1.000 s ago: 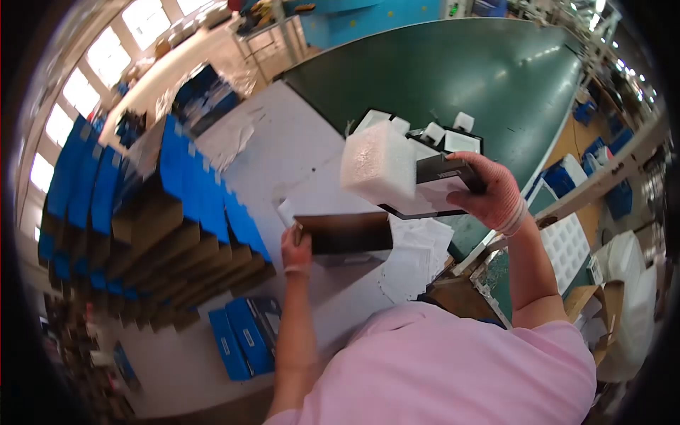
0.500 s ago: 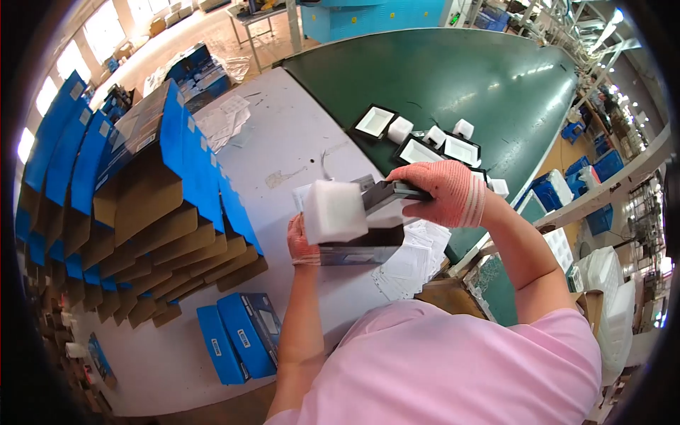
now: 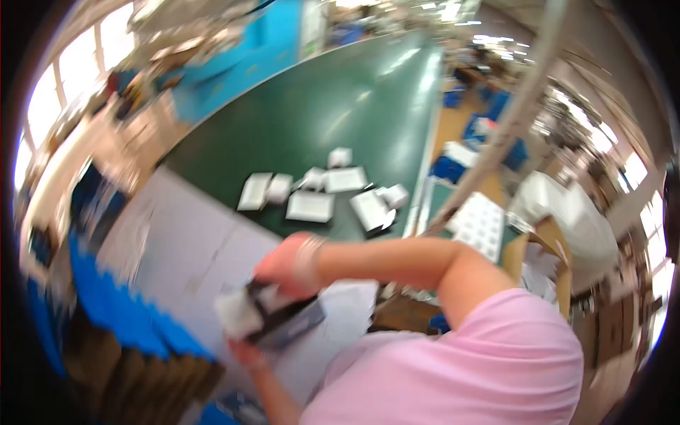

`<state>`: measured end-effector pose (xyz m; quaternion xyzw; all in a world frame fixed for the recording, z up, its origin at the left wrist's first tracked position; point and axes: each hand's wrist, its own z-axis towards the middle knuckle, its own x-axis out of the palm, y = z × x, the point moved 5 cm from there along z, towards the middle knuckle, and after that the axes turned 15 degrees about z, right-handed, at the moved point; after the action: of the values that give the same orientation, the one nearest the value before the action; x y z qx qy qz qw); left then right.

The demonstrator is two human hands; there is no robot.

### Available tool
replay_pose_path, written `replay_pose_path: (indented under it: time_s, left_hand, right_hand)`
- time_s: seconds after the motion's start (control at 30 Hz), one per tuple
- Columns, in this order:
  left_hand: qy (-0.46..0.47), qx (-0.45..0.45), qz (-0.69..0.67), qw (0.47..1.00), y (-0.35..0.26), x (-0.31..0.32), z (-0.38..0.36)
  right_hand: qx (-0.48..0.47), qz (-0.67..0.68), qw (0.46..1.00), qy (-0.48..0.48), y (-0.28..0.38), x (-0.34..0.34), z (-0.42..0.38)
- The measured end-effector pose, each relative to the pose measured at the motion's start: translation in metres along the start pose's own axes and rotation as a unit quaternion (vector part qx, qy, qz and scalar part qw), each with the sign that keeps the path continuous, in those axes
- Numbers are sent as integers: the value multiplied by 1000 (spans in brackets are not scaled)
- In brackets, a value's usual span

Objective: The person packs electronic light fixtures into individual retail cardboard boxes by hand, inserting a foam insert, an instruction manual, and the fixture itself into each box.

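Note:
My right hand [image 3: 290, 265], in a pink-and-white glove, is closed on a dark flat unit [image 3: 263, 294] with a white foam block [image 3: 239, 313] at its left end. Just beneath lies a small open box [image 3: 301, 324], its side facing me. My left hand [image 3: 246, 352], also gloved, holds the near left end of this box. Motion blur hides its fingertips and how far the unit sits inside the box. White paper sheets [image 3: 358, 301] lie to the right of the box.
Black-framed white panels [image 3: 310, 207] and foam blocks [image 3: 340, 157] sit on the green conveyor [image 3: 283, 127] ahead. Blue-and-brown cartons [image 3: 127, 326] stand stacked at the left of the pale table [image 3: 166, 234]. A slanted pole [image 3: 496, 142] rises at the right, near an open carton [image 3: 559, 248].
My view has swung to the right, so everything shifts left and blurs. My right hand has brought the unit and foam lower, close over the box.

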<state>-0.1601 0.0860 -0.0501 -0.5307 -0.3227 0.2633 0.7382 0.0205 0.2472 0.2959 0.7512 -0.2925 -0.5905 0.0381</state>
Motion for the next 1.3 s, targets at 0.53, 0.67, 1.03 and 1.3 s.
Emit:
replay_pose_path:
  time_s: [0.53,0.67,1.03,1.3]
  left_hand:
    - [23,-36,234,971,-121,57,-57]
    - [64,-123,165,977,-95,56,-58]
    - [-33,69,415,907,-188,52,-53]
    - [47,334,378,863,-288,114,-64]
  right_hand:
    - [2,-76,996,55,-7,75,-3]
    - [-5,-85,994,65,-26,108,16]
    - [14,157,983,93,-32,101,0]
    - [-165,676,718,-27,-26,60,-41]
